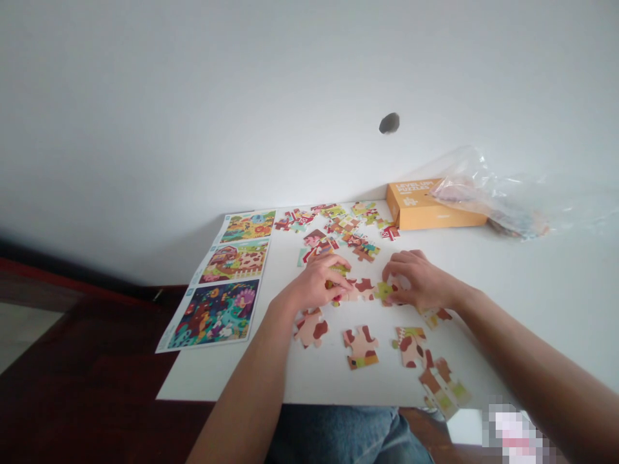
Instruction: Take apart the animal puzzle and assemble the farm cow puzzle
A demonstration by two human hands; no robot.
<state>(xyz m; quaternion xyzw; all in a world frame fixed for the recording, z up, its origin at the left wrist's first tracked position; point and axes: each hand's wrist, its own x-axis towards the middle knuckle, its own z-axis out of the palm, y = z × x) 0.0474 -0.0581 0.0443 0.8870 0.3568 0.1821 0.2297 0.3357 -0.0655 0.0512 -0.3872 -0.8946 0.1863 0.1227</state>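
My left hand (320, 281) has its fingers curled down on a pale pink and brown puzzle piece (363, 289), with green pieces partly hidden under the fingers. To the right, my right hand (416, 278) pinches a green puzzle piece (384, 292), apart from the left one by a narrow gap. Nearer to me lie a cow-patterned piece (312, 327), a brown-spotted piece (361, 347) and another spotted piece (411, 347). Joined-looking brown and green pieces (442, 390) lie at the table's front edge.
A sheet with three printed pictures (236, 264) overhangs the table's left side. Several colourful pieces (345, 222) are spread toward the wall. An orange puzzle box (420, 216) stands at the back, partly under a clear plastic bag (512, 200). The white wall has a dark round hole (389, 123).
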